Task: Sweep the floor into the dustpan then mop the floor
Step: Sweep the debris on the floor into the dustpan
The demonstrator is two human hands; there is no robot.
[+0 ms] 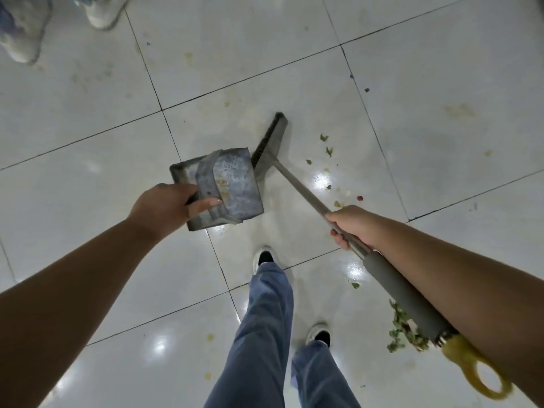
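Observation:
My left hand grips the handle of a grey metal dustpan, held over the white tiled floor with its mouth toward the right. My right hand grips the grey shaft of a broom just above its foam grip. The broom's dark bristle head lies right beside the dustpan's right edge. Small green leaf scraps and crumbs are scattered on the tiles right of the broom head. A bigger heap of green leaves lies under my right forearm, partly hidden by the broom's handle.
My own legs in blue trousers and white shoes stand below the dustpan. Another person's white shoes are at the top left. Yellowish stains mark several tiles. A yellow loop hangs from the broom's handle end.

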